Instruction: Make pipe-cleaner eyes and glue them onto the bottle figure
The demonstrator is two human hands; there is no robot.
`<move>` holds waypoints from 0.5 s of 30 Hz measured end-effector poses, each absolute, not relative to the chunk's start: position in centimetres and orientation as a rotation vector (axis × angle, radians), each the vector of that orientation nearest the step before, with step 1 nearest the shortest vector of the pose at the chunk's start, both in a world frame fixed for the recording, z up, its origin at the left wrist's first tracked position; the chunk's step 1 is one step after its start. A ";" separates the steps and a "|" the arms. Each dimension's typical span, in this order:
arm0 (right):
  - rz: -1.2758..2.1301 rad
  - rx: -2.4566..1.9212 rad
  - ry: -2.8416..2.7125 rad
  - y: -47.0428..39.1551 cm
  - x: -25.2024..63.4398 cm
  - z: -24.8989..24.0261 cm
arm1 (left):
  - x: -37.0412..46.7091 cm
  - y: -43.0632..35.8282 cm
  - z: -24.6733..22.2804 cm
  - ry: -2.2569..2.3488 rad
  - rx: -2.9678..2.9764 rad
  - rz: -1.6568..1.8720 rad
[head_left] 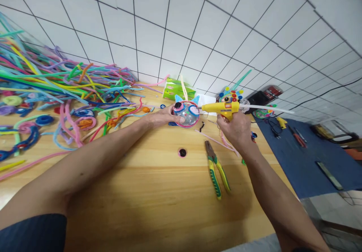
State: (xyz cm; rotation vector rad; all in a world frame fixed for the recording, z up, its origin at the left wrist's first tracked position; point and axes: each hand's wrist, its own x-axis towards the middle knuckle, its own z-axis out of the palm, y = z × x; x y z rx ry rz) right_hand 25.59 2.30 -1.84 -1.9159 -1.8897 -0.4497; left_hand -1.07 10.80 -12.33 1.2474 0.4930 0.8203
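My left hand (166, 117) is closed round the side of a clear round ball (187, 118) with glitter inside, a pink rim, blue ears and eye pieces. One eye piece carries a black disc; the other, pink and blue (194, 110), has none. In my right hand (236, 127) is a yellow glue gun (223, 108), a long white glue stick poking out of its back. Its nozzle points left, at or close by the bare eye piece; I cannot tell if they touch. A black googly eye (182, 152) with a pink edge lies on the wooden table (135, 191) in front.
Pliers with green-yellow handles (216, 169) lie front right. Colourful pipe cleaners (70, 78) are heaped along the wall at left, with coiled pieces before them. Behind the ball sits a green packet (175, 89). A blue mat (308, 150) at right bears tools and a cable.
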 end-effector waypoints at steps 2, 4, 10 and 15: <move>-0.439 -1.925 -1.901 2.4 25.2 -1.1 | -1.0 10.7 -12.2 0.490 1.229 0.811; -0.432 -1.947 -1.900 2.6 25.0 -0.2 | -1.0 10.7 -12.1 0.483 1.216 0.815; -0.429 -1.991 -1.960 2.7 24.4 2.4 | -1.0 10.6 -12.0 0.435 1.156 0.831; -0.392 -1.955 -1.855 3.1 24.8 4.4 | -0.8 10.0 -11.6 0.292 1.130 0.790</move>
